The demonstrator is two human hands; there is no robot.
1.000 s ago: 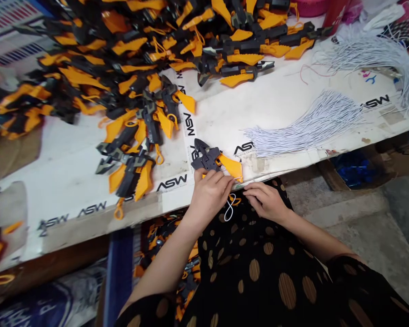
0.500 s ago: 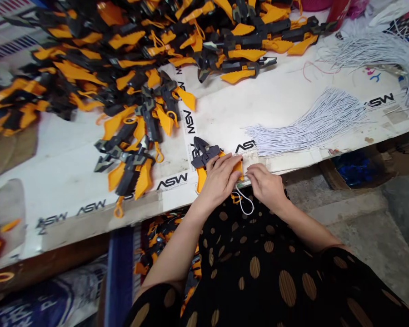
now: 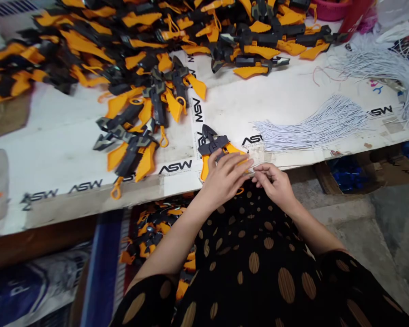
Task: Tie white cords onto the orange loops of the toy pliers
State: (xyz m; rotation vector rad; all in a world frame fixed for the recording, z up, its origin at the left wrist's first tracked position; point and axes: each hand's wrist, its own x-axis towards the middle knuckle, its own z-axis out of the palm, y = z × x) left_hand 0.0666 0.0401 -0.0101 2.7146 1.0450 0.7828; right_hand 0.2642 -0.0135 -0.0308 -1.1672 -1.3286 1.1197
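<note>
The left hand [image 3: 225,177] lies with half-open fingers over the black-and-orange plastic piece [image 3: 213,144], likely steadying it, while the right hand's [image 3: 274,182] pinch closed, any hold unclear.

On my remote feed I saw a pink basket [image 3: 332,11] beside a red object [image 3: 358,22] at the far side of the bench [image 3: 235,97]. Lower right, I made out shiny blue things [image 3: 349,176] in a cardboard box [image 3: 390,173] near grey floor [image 3: 390,231]; lower left, a printed sack [image 3: 59,274].
</note>
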